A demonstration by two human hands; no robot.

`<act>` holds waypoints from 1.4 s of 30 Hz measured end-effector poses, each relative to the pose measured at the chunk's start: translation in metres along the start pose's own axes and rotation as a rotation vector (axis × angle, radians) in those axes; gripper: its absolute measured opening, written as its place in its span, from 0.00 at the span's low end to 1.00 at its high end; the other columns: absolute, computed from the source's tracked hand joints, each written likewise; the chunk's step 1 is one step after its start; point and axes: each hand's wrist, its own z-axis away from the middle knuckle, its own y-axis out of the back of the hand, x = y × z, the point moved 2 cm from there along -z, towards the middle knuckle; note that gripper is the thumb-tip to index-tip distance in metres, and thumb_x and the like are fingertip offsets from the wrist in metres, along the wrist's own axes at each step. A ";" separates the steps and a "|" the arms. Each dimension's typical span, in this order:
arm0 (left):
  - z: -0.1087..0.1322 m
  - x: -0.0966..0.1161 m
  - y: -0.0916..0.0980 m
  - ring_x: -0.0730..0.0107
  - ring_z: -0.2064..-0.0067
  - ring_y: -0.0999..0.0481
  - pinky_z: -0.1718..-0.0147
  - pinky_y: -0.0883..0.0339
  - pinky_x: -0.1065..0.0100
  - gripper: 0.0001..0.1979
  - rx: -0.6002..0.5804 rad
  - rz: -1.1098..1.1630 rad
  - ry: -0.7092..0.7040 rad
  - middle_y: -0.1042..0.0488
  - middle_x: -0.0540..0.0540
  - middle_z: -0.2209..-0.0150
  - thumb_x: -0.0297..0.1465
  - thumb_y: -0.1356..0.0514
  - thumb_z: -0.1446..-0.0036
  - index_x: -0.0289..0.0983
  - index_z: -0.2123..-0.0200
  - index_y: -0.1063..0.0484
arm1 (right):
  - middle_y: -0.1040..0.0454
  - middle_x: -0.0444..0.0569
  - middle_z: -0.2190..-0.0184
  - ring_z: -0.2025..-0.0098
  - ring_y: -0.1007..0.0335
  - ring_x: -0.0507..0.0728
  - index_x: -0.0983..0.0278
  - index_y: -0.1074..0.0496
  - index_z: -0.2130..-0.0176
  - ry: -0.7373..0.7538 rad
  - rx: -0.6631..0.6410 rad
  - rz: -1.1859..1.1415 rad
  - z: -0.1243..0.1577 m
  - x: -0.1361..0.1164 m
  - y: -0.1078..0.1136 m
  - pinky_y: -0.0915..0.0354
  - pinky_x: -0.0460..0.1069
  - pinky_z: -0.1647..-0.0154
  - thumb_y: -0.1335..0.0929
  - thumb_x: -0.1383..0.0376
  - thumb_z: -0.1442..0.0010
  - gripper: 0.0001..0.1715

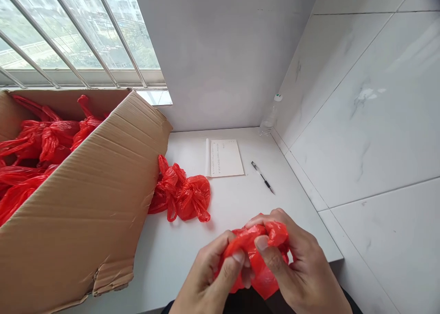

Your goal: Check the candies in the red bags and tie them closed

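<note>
A crumpled red plastic bag point(263, 270) is held low in the middle of the view, just above the near edge of the white counter point(237, 199). My left hand point(206, 282) pinches its left side with thumb and fingers closed on the plastic. My right hand point(302, 268) grips its right side, fingers curled over the top. Two knotted red bags point(185, 195) lie on the counter beside the cardboard box point(89, 204). The box at the left holds several more red bags point(41, 144).
A sheet of paper point(225, 157) and a black pen point(263, 177) lie at the back of the counter. A clear plastic bottle point(270, 117) stands in the far corner. Tiled wall runs along the right; a barred window point(68, 30) is at the upper left.
</note>
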 end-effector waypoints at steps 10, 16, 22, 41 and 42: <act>0.005 -0.011 -0.002 0.60 0.55 0.26 0.54 0.31 0.65 0.28 0.202 -0.178 -0.045 0.25 0.44 0.58 0.46 0.34 0.46 0.45 0.43 0.33 | 0.38 0.50 0.43 0.39 0.39 0.58 0.48 0.35 0.37 0.141 0.013 0.333 0.006 -0.018 -0.002 0.27 0.50 0.48 0.42 0.53 0.27 0.22; 0.014 -0.015 -0.009 0.62 0.65 0.26 0.66 0.30 0.66 0.18 0.038 -0.271 -0.155 0.24 0.44 0.67 0.50 0.39 0.44 0.41 0.66 0.25 | 0.37 0.52 0.40 0.37 0.40 0.63 0.54 0.32 0.39 0.228 -0.144 0.374 0.004 -0.025 -0.008 0.30 0.56 0.42 0.35 0.47 0.33 0.28; -0.006 0.003 -0.004 0.77 0.77 0.43 0.74 0.42 0.72 0.23 -0.100 -0.001 -0.169 0.41 0.54 0.80 0.48 0.43 0.37 0.37 0.76 0.38 | 0.25 0.47 0.55 0.51 0.29 0.56 0.55 0.28 0.46 0.015 -0.129 0.128 0.002 -0.016 0.001 0.28 0.51 0.51 0.36 0.58 0.30 0.14; -0.008 -0.001 0.001 0.69 0.63 0.28 0.60 0.33 0.69 0.12 -0.094 0.237 -0.085 0.26 0.47 0.65 0.41 0.41 0.35 0.39 0.60 0.25 | 0.25 0.44 0.58 0.51 0.29 0.55 0.56 0.24 0.59 0.076 -0.114 0.011 0.013 -0.005 -0.001 0.33 0.51 0.48 0.29 0.63 0.36 0.03; -0.008 0.001 0.001 0.70 0.65 0.30 0.62 0.34 0.70 0.12 -0.112 0.191 -0.096 0.28 0.49 0.67 0.41 0.41 0.36 0.39 0.62 0.25 | 0.26 0.44 0.57 0.50 0.30 0.55 0.55 0.25 0.58 0.071 -0.107 -0.002 0.013 -0.004 0.000 0.34 0.51 0.47 0.29 0.60 0.35 0.04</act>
